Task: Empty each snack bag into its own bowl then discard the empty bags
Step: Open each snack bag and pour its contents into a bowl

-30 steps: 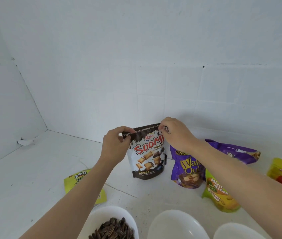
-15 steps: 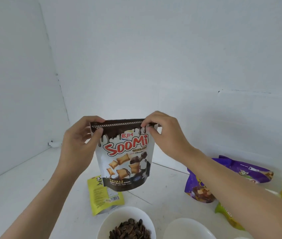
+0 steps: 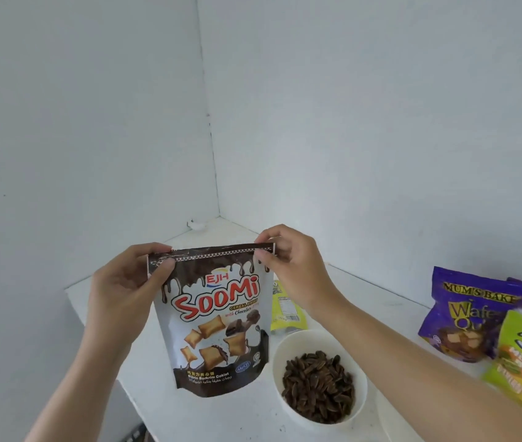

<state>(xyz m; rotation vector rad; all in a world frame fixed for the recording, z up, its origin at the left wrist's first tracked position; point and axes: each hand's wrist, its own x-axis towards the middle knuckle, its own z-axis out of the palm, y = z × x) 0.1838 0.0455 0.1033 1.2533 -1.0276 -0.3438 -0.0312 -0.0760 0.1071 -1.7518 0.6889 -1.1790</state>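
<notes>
above the table (image 3: 100, 301), both hands, left hand (image 3: 119, 288) and right hand (image 3: 294, 269), are pinching the sealed soomi bag (image 3: 218, 327) top; tearing it open is likely following

1. This is a plain indoor corner. A white-painted left wall (image 3: 78, 122) and far wall (image 3: 381, 106) meet at a vertical seam (image 3: 211, 138) with a few dark marks on it.
2. A white table (image 3: 381, 301) is pushed into that corner.
3. Shop-bought snacks give it a domestic look: a Soomi cereal pouch (image 3: 215, 327), a purple Mum's Bake wafer bag (image 3: 464, 314), a green snack bag (image 3: 521, 362) and a yellow packet (image 3: 285, 311).
4. A white bowl (image 3: 361, 397) on the near table holds dark striped seeds (image 3: 317, 387).
5. Which room of a home this is cannot be told.
</notes>
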